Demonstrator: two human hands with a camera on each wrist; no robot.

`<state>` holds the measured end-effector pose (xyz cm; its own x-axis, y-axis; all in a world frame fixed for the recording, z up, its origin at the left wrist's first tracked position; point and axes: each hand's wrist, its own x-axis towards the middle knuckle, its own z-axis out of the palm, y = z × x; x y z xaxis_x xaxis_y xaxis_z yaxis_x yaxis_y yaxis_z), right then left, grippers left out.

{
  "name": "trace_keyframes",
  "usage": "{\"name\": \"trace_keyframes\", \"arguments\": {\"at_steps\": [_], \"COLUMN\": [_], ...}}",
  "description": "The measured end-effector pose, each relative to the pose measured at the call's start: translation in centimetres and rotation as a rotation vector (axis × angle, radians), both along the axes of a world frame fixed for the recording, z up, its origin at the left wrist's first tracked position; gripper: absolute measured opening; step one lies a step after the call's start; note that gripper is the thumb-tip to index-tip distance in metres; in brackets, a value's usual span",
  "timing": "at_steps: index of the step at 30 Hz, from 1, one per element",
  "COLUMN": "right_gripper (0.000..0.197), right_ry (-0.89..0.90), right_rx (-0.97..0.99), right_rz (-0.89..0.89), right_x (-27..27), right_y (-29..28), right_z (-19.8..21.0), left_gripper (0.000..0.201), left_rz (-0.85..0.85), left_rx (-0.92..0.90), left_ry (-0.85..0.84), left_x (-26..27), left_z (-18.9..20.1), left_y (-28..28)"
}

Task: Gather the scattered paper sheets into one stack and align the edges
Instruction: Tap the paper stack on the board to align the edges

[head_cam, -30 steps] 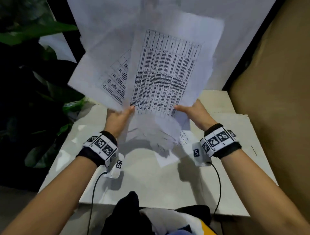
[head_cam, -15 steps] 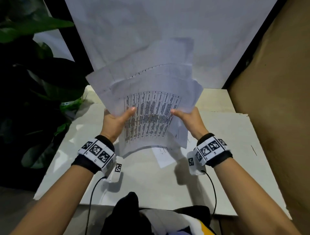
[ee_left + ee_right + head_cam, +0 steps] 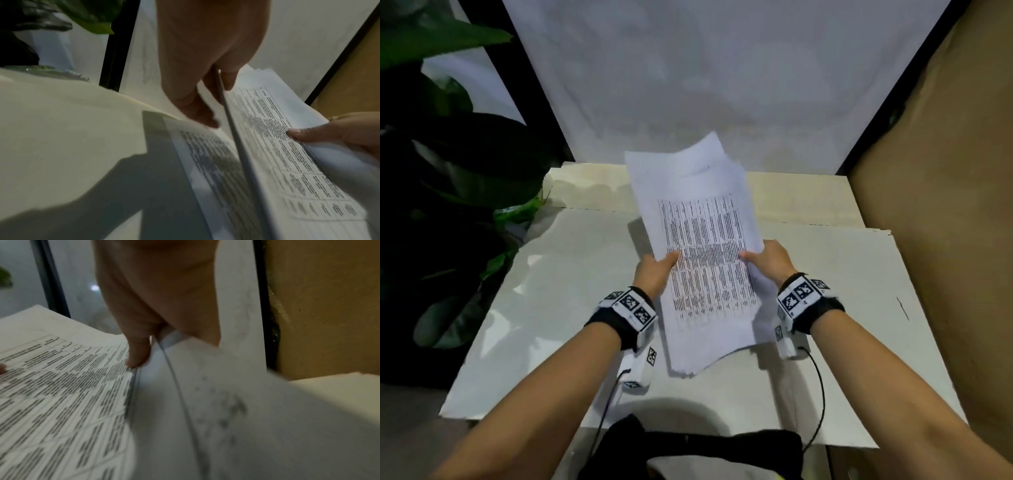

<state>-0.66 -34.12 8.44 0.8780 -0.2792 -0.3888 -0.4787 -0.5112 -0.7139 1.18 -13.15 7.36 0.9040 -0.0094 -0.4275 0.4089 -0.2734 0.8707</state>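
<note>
Paper stack pinched by left hand and right hand, left wrist view alone shows loose lower sheet

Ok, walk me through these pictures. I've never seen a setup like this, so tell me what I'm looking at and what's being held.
No machine here: a person works with bare hands, wearing three cameras. The big picture comes from a camera on the head, looking down. The other two come from cameras strapped to the wrists, on the black bands with checkered markers, each looking along its own hand.

The left hand and the right hand each pinch one side of a stack of paper sheets, thumbs on the printed top page. The sheets are gathered, but their far edges are fanned, not lined up. The stack's near end looks close to the white table; whether it touches is unclear. A leafy plant stands to the left.
</note>
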Motion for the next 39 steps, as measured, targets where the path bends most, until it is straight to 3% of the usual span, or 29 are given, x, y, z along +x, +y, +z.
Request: {"name": "trace_keyframes", "arguments": {"at_steps": [4, 8, 9, 11, 12, 13, 18, 21, 24, 26, 27, 29, 30, 32, 35, 36, 38, 39], "right_gripper": [0.055, 0.096, 0.092, 0.067, 0.054, 0.046, 0.081, 0.075, 0.059, 0.066, 0.058, 0.021, 0.017, 0.024, 0.068, 0.062, 0.014, 0.01], "right_ry": [0.275, 0.47, 0.476, 0.453, 0.431, 0.411, 0.304, 0.365, 0.262, 0.254, 0.245, 0.226, 0.185, 0.086, -0.033, -0.082, -0.185, -0.255], "right_rx": [-0.311, -0.49, -0.49, -0.474, -0.446, -0.405, -0.201, -0.201, -0.021, 0.125, 0.217, 0.363, 0.398, 0.518, 0.628, 0.655, 0.648, 0.599], "right_rz": [0.175, 0.215, 0.196, 0.194, 0.201, 0.193, 0.026, 0.041, 0.041, -0.023, -0.064, -0.086, -0.089, -0.139, -0.189, -0.167, -0.12, -0.106], "right_x": [1.0, 1.8, 1.9, 2.6, 2.9, 3.1, 2.9, 2.2, 1.9, 1.4, 0.9, -0.1, -0.5, -0.7, -0.6, -0.6, -1.0, -1.1], "right_y": [-1.9, -1.9, -1.8, -1.9, -2.0, -1.9, -1.8, -1.1, -1.2, -1.5, -1.3, -1.0, -1.1, -1.3, -1.2, -1.1, -0.6, -0.3], "right_z": [-2.9, -6.1, -6.5, -7.2, -7.3, -7.1, -7.7, -7.5, -8.7, -8.8, -7.9, -6.4, -5.8, -4.7, -2.3, -1.2, 1.4, 2.6], "left_gripper": [0.054, 0.044, 0.04, 0.022, 0.011, 0.015, 0.026, 0.04, 0.042, 0.044, 0.046, 0.053, 0.058, 0.072, 0.079, 0.073, 0.055, 0.048], "left_rz": [-0.17, -0.097, -0.071, -0.045, -0.05, -0.051, -0.087, -0.135, -0.126, -0.16, -0.169, -0.173, -0.178, -0.186, -0.131, -0.101, -0.045, -0.017], "left_rx": [0.125, 0.082, 0.051, 0.008, 0.008, 0.009, -0.004, 0.022, 0.025, 0.071, 0.082, 0.024, -0.022, -0.113, -0.325, -0.358, -0.319, -0.289], "left_ry": [0.21, 0.271, 0.268, 0.261, 0.254, 0.256, 0.246, 0.255, 0.131, -0.018, -0.085, -0.198, -0.253, -0.339, -0.398, -0.421, -0.498, -0.538], "left_x": [-0.2, -1.0, -1.0, -0.5, -0.3, -0.2, -0.1, -0.5, -1.0, -1.5, -1.6, -1.8, -1.9, -2.3, -2.4, -2.5, -2.6, -2.6], "left_z": [-4.2, -6.0, -6.1, -6.4, -6.5, -6.8, -7.7, -6.9, -6.5, -5.8, -5.2, -3.5, -2.3, 0.4, 3.5, 4.5, 6.1, 6.7], "left_y": [-0.8, -1.2, -1.3, -1.4, -1.3, -1.3, -1.0, -1.3, -1.2, -0.8, -0.6, -0.3, 0.0, 0.6, 1.7, 2.1, 2.4, 2.5]}}
